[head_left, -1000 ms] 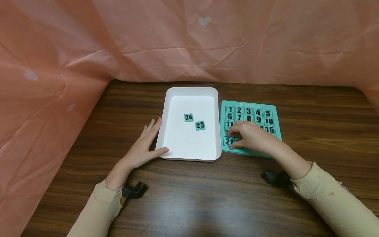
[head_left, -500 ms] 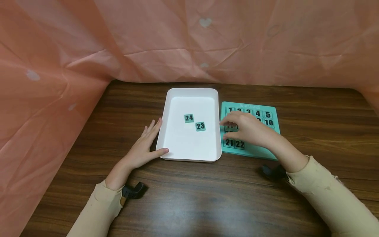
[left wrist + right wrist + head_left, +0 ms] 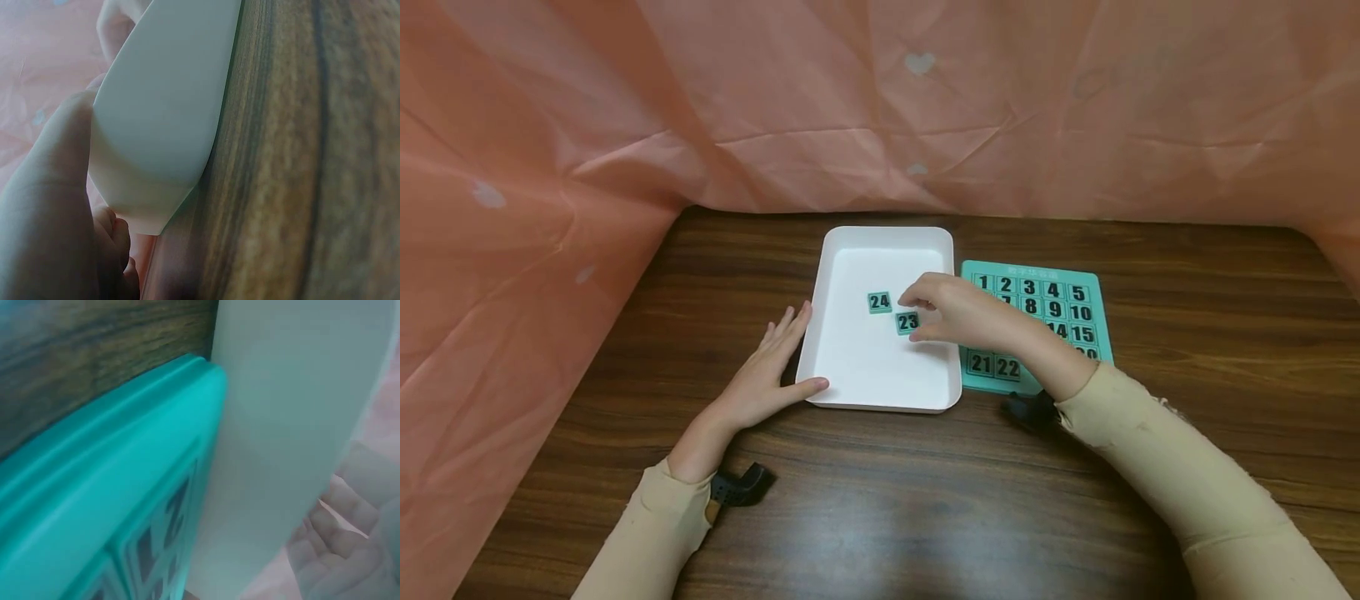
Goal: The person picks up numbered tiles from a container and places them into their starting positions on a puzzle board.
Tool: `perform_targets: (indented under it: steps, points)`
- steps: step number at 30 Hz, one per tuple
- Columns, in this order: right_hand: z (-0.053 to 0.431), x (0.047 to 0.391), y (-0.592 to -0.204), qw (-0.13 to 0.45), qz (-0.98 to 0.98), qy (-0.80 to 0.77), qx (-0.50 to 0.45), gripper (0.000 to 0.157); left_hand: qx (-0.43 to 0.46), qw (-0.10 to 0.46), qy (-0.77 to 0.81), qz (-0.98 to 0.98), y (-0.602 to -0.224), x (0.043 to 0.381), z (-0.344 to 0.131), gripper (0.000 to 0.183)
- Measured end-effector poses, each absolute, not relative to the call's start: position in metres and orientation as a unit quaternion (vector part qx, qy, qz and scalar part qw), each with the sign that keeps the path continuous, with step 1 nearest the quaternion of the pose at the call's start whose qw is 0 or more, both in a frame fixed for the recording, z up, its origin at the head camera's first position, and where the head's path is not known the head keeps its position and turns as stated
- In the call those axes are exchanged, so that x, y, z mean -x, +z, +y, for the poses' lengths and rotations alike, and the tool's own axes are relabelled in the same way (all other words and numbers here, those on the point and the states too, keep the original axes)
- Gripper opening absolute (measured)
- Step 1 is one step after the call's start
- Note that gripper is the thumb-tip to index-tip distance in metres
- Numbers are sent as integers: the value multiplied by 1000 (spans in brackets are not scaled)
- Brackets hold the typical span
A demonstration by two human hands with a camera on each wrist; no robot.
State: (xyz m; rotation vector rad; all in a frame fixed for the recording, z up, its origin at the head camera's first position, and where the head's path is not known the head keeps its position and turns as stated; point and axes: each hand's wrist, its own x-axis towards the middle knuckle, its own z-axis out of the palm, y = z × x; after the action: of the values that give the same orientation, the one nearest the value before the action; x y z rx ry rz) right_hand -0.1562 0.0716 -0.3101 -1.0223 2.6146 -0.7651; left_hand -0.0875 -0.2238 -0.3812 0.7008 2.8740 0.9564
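Observation:
My right hand (image 3: 958, 308) reaches over the right rim of the white tray (image 3: 880, 383). Its thumb and fingers are bent but apart, around the green tile marked 23 (image 3: 906, 323). Just to the upper left, a second green tile, marked 24 (image 3: 879, 302), lies on the tray floor. My left hand (image 3: 763, 371), fingers extended, rests against the tray's left side with the thumb over the near rim. In the left wrist view, that thumb (image 3: 53, 175) lies along the tray's outer wall (image 3: 162, 106).
A green number board (image 3: 988, 385) sits right beside the tray, partly under my right forearm; its bottom row shows 21 and 22. The right wrist view has its corner (image 3: 144, 431) close by the tray wall (image 3: 281, 412). Pink cloth (image 3: 820, 100) hangs behind the dark wooden table (image 3: 865, 483).
My right hand has moved left from the number board, across the tray's rim, to the tile marked 23. The left hand has stayed at the tray.

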Motion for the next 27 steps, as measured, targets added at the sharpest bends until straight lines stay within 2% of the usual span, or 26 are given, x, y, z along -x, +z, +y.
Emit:
perform_targets:
  steps: [9,20,27]
  points:
    - [57,168,-325,158,905,-195,343,49,-224,13,308,925,-382,87,-223,95]
    - [54,166,-331,140,912,-178,343,35,-224,14,310,924,-380,88,-223,95]
    - [61,160,-322,125,910,-208,336,35,-225,14,311,923,-381,88,-223,95]
